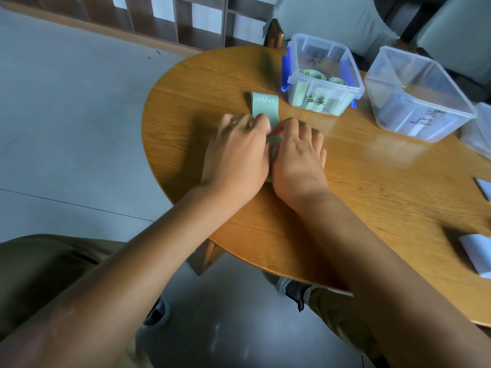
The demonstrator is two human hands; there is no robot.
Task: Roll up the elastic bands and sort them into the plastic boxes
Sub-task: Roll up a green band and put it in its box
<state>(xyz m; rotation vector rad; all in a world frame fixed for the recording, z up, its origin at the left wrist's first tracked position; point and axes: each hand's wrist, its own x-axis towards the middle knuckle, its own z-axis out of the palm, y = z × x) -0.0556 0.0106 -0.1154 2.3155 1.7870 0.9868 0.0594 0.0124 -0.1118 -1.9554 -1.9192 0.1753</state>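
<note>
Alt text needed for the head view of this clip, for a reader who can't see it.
Both bare hands, left hand and right hand, press on a pale green elastic band lying on a round wooden table. Beyond it, a clear plastic box with blue latches holds rolled green bands.

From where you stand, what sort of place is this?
Probably an office or meeting room: a round wooden table, padded chairs behind it, wooden shelving along the wall, and a plain grey floor.

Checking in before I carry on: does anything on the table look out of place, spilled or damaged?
Nothing stands out. Both hands, left hand and right hand, press on the green band marked 30 LB, which lies flat. The blue-latched box holds green rolls upright, and the neighbouring clear box stands level.
</note>
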